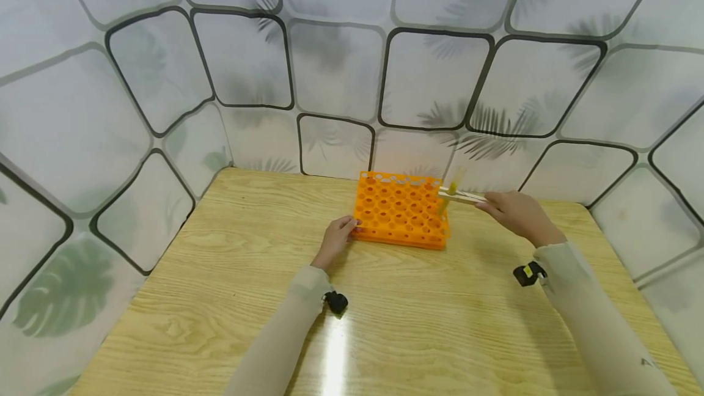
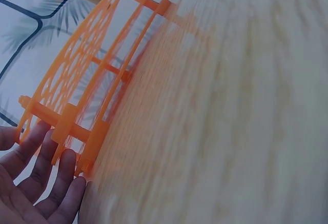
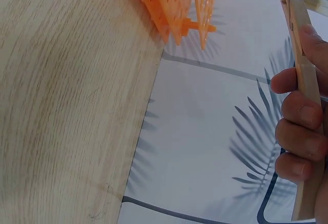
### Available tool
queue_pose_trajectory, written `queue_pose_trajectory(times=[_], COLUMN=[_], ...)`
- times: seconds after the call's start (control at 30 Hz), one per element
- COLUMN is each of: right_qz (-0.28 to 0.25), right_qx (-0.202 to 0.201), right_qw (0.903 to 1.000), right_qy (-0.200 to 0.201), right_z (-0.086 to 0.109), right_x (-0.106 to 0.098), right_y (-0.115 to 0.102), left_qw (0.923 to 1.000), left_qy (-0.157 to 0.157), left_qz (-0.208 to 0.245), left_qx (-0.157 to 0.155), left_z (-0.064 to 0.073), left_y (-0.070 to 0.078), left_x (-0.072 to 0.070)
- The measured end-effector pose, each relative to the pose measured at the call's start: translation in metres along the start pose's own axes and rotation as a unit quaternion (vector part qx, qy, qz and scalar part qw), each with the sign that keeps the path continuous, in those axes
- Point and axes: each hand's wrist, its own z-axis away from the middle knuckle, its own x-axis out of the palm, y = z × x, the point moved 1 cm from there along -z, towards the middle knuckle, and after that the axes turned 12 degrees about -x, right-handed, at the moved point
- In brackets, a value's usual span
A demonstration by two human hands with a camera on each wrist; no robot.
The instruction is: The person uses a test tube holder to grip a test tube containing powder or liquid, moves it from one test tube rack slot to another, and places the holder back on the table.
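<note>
An orange test tube rack point(image 1: 398, 239) with rows of round holes stands on the table. My left hand point(image 1: 333, 239) holds its front left corner, thumb on one side and fingers against the end frame point(image 2: 63, 126) in the left wrist view. Off the rack's right side, my right hand point(image 1: 518, 216) grips a wooden test tube clamp point(image 1: 466, 198), fingers wrapped round its handle point(image 3: 308, 83) in the right wrist view. The clamp's jaws pinch a clear test tube point(image 1: 453, 187) with yellowish contents. The tube tilts, its lower end overlapping the rack's right edge in the head view.
The light wood table point(image 1: 220, 298) ends at a patterned cloth wall point(image 1: 341, 66) close behind the rack. Similar cloth panels rise at the left and right. Small black cameras point(image 1: 336, 303) sit on both wrists.
</note>
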Motion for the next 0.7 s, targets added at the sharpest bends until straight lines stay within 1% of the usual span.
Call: queue_pose_trajectory(times=[0.1,0.13,0.23,0.43,0.63,0.7], right_qz=[-0.001,-0.002,-0.002,-0.001,-0.004,-0.003], right_qx=[0.000,0.000,-0.001,-0.002,-0.001,0.001], right_qw=[1.0000,1.0000,1.0000,1.0000,1.0000,1.0000], right_qy=[-0.002,-0.002,-0.004,-0.003,0.001,0.000], right_z=[0.0005,0.0006,0.0016,0.0029,0.0038,0.0041], right_x=[-0.0001,0.0000,0.0002,-0.0004,-0.0012,-0.0011], right_y=[0.0008,0.0011,0.0018,0.0015,0.0010,0.0014], left_qw=[1.0000,1.0000,0.9999,1.0000,0.9999,0.9999], left_qy=[0.001,0.006,0.006,0.001,-0.010,-0.008], left_qz=[-0.001,-0.004,-0.008,-0.003,-0.002,-0.002], left_qx=[-0.005,-0.005,-0.002,-0.005,0.004,0.005], left_z=[-0.0005,-0.0039,-0.0034,-0.0040,-0.0067,-0.0064], left_y=[-0.0002,-0.0039,-0.0037,-0.0035,-0.0038,-0.0036], left_x=[-0.0002,0.0005,0.0003,0.0000,-0.0013,-0.0013])
